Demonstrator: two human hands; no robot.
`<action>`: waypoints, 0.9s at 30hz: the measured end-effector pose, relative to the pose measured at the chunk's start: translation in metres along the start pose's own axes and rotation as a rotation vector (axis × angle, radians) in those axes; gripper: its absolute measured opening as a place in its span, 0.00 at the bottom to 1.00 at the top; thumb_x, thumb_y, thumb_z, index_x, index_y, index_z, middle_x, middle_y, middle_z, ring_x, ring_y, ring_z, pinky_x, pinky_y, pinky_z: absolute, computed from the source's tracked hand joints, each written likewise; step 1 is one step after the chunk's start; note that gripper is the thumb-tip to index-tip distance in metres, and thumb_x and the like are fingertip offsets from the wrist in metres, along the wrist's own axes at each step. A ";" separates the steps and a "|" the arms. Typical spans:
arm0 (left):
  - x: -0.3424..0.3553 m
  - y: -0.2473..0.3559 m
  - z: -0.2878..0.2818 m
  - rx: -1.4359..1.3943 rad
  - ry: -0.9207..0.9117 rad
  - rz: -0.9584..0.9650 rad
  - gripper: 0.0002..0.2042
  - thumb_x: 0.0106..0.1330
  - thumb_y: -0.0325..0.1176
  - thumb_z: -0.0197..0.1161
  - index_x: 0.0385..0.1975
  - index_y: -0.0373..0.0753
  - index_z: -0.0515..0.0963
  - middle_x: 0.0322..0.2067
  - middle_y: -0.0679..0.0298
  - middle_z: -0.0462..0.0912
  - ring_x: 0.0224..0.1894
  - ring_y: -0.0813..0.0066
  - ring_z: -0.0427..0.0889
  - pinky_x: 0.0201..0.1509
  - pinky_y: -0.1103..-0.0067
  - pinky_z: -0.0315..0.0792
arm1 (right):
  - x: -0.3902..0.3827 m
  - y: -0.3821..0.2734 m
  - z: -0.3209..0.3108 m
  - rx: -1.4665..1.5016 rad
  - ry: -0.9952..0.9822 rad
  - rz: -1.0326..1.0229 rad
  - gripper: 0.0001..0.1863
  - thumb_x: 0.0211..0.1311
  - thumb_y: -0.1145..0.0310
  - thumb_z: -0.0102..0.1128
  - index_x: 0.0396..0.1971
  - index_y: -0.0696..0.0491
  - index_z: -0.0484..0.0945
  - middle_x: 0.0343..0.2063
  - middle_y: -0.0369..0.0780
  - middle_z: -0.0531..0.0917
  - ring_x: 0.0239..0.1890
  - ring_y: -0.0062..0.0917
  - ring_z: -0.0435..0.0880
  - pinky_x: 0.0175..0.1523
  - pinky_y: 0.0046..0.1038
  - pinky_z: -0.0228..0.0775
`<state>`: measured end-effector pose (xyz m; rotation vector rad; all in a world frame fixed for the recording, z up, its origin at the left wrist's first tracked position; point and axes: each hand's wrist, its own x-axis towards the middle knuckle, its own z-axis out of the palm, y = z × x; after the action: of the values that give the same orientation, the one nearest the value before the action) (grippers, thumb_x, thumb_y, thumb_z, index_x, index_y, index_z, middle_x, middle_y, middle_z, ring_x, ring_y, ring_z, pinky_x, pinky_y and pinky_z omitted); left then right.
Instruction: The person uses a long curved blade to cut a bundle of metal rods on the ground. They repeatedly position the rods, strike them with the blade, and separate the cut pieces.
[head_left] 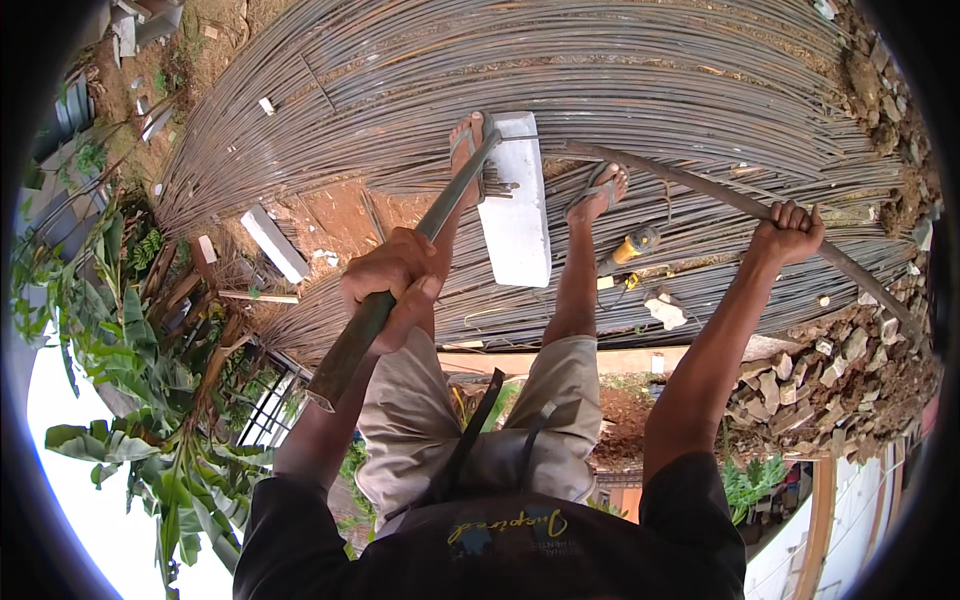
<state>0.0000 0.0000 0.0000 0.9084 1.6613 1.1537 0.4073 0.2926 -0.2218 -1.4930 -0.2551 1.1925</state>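
1. Two tools were in firm grasp: the fingers of the left hand (390, 275) were clenched around a greenish pipe (452, 193), and those of the right hand (789, 232) around a dark bar (700, 185).
2. Between the far ends of both tools we saw a thin rod (520, 137), which crossed the far end of a white block (518, 235). Whether it entered either tool, we could not tell.
3. From the left hand, this rod lay forward and rightward; from the right hand, forward and leftward. The left hand looked nearer to us.
4. The rod's long axis ran almost sideways, while the pipe and the bar slanted from it back toward the person.
5. The block lay between two sandalled feet (600, 192), with short rod pieces (507, 188) upon it, among many long rods (600, 60).
6. About writing: the dark shirt (510, 560) carried readable yellow script, and smaller letters which we could not read surely. On the tools we found no lettering.
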 end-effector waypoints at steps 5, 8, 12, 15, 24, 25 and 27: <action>-0.003 -0.007 0.006 0.038 0.000 0.018 0.18 0.63 0.21 0.66 0.15 0.40 0.66 0.17 0.65 0.73 0.25 0.69 0.73 0.48 0.61 0.73 | 0.011 0.004 0.012 0.027 -0.001 -0.022 0.24 0.68 0.66 0.54 0.15 0.40 0.52 0.11 0.29 0.52 0.13 0.20 0.51 0.21 0.29 0.47; -0.005 -0.010 0.006 0.049 0.002 0.023 0.18 0.64 0.22 0.66 0.15 0.39 0.66 0.18 0.64 0.74 0.25 0.69 0.73 0.48 0.61 0.72 | 0.018 0.010 0.012 0.043 -0.032 0.005 0.24 0.68 0.66 0.54 0.15 0.40 0.53 0.11 0.29 0.51 0.13 0.21 0.51 0.21 0.29 0.47; -0.006 -0.010 0.005 0.015 0.034 0.017 0.18 0.56 0.15 0.65 0.12 0.42 0.66 0.15 0.64 0.74 0.23 0.69 0.75 0.49 0.62 0.74 | 0.020 0.023 0.017 0.014 0.008 0.038 0.24 0.69 0.66 0.54 0.15 0.41 0.53 0.11 0.29 0.52 0.13 0.21 0.51 0.22 0.30 0.46; -0.005 -0.007 0.007 0.022 0.020 0.016 0.18 0.57 0.17 0.65 0.12 0.42 0.66 0.15 0.64 0.74 0.23 0.69 0.75 0.48 0.62 0.74 | 0.021 0.035 0.017 -0.010 0.034 0.073 0.24 0.68 0.66 0.55 0.15 0.41 0.53 0.11 0.29 0.52 0.13 0.21 0.51 0.21 0.30 0.45; -0.009 -0.011 0.010 -0.026 0.059 0.003 0.18 0.50 0.15 0.67 0.10 0.43 0.67 0.14 0.63 0.74 0.22 0.67 0.76 0.46 0.63 0.73 | 0.032 0.033 -0.006 -0.022 0.015 0.039 0.25 0.69 0.66 0.55 0.14 0.40 0.53 0.11 0.29 0.52 0.14 0.21 0.52 0.21 0.28 0.48; -0.009 -0.010 0.009 -0.018 0.056 0.003 0.18 0.50 0.15 0.67 0.10 0.43 0.67 0.14 0.63 0.74 0.22 0.67 0.76 0.46 0.63 0.73 | 0.035 0.028 -0.007 -0.027 0.011 0.030 0.25 0.69 0.66 0.55 0.14 0.40 0.53 0.11 0.29 0.52 0.13 0.21 0.52 0.21 0.28 0.48; -0.009 -0.010 0.009 -0.012 0.051 0.010 0.17 0.50 0.15 0.67 0.10 0.43 0.67 0.14 0.63 0.74 0.23 0.68 0.76 0.46 0.63 0.73 | 0.040 0.019 -0.010 -0.040 -0.001 0.012 0.25 0.68 0.66 0.55 0.14 0.40 0.52 0.11 0.29 0.52 0.13 0.21 0.52 0.21 0.28 0.49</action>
<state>0.0105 -0.0087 -0.0087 0.8866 1.6908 1.2017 0.4251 0.3085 -0.2606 -1.5302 -0.2728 1.2038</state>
